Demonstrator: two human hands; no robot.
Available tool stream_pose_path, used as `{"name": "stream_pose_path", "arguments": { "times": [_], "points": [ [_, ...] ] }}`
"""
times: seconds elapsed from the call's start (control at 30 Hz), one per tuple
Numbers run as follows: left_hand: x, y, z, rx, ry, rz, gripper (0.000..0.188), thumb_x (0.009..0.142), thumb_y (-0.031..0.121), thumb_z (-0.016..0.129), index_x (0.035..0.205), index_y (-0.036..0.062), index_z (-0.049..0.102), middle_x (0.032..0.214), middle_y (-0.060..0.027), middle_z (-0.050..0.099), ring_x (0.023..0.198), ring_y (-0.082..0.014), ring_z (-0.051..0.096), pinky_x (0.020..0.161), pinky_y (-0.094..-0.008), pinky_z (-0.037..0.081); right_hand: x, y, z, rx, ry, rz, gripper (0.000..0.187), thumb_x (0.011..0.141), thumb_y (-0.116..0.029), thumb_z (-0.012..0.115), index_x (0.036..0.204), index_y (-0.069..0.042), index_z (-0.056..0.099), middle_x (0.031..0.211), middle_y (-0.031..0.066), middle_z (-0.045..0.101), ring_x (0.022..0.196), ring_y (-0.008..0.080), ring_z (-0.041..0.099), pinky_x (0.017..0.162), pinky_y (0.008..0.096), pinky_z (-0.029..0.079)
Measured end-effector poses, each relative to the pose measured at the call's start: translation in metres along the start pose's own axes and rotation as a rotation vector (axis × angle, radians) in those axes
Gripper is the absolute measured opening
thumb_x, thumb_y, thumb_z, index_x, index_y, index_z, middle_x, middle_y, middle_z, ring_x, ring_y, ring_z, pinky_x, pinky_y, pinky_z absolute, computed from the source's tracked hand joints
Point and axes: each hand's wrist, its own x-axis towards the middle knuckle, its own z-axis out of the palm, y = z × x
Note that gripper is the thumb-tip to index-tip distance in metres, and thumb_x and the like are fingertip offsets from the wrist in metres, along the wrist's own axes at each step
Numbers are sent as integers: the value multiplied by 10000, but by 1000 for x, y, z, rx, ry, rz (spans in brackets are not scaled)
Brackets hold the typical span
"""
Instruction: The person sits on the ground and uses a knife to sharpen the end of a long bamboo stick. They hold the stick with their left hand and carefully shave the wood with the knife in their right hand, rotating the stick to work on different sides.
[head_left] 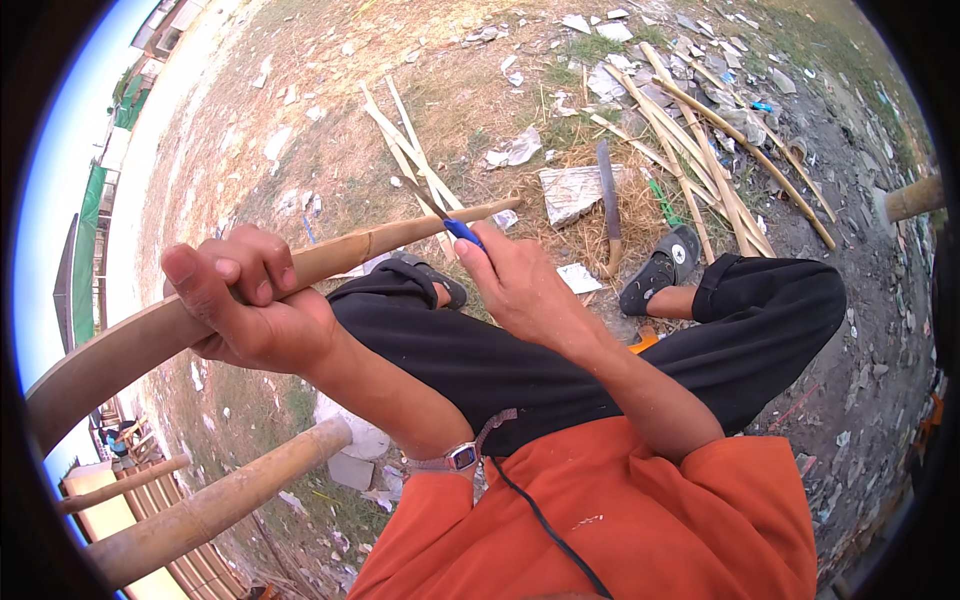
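A long piece of split bamboo (120,365) runs from the left edge up to its thin end near the middle of the view. My left hand (265,315) is closed around it from below, fingers curled over the top. My right hand (525,295) grips a knife by its blue handle (462,232), close to the bamboo's far end. The knife's narrow dark blade (424,197) points up and left, and crosses just beyond the bamboo. Whether the edge touches the bamboo I cannot tell.
A machete (607,185) lies by a pale block (570,195) between my feet. Bamboo strips (690,150) are heaped at the far right, with more strips (405,140) ahead. Thick bamboo poles (230,495) stand at lower left. An orange object (646,338) shows beside my leg.
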Motion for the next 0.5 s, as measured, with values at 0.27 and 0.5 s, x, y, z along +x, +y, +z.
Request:
{"name": "stream_pose_path", "arguments": {
  "times": [0.27,0.5],
  "points": [
    [-2,1,-4,-15,-90,-5,374,930,278,527,613,149,377,454,50,260,379,-52,195,375,-219,159,-8,30,20,-307,91,56,225,926,-207,458,939,15,491,619,273,558,601,457,556,557,531,428],
    [-1,0,0,-30,-77,11,409,928,278,517,572,139,372,427,46,250,331,-49,185,327,-209,143,0,58,33,-394,79,175,233,927,-223,443,933,3,499,641,265,574,621,452,573,573,533,450]
  ]
}}
